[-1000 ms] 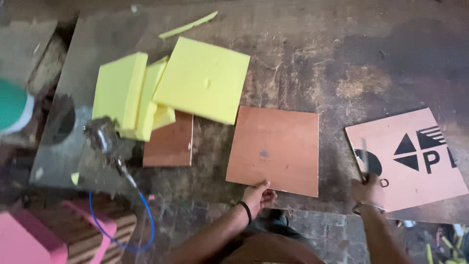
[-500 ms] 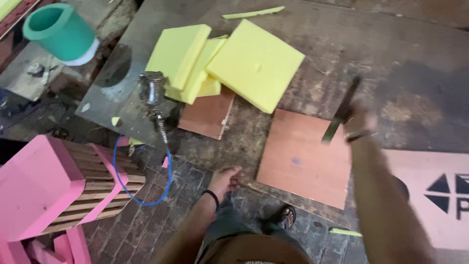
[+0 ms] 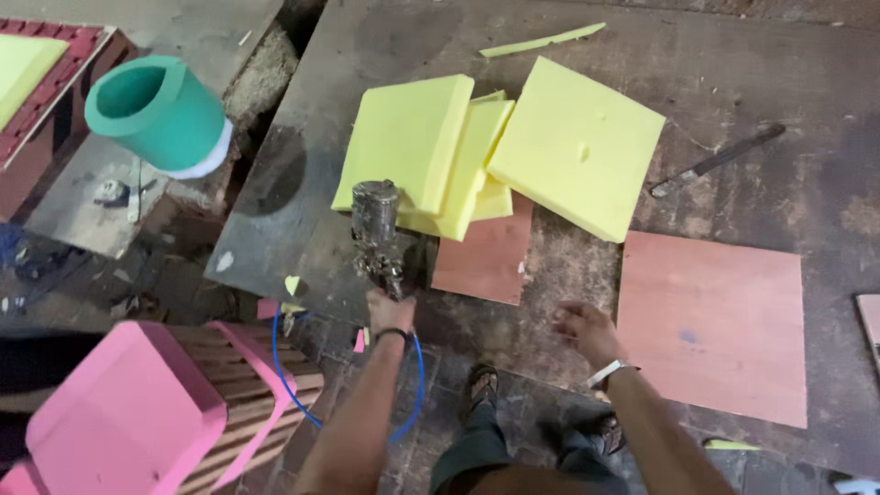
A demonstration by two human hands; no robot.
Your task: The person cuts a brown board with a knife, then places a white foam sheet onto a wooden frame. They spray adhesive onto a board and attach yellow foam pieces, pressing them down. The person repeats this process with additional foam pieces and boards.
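The left hand (image 3: pixel 390 312) grips the dirty metal spray gun (image 3: pixel 380 238) at the worktable's (image 3: pixel 302 202) near edge, beside the yellow foam squares (image 3: pixel 417 151). The right hand (image 3: pixel 582 328) hangs loose, holding nothing, above the table.

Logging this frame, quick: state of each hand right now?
Left hand: closed around the handle of the metal spray gun.
Right hand: holding nothing, fingers loosely curled, over the workbench beside the plywood square.
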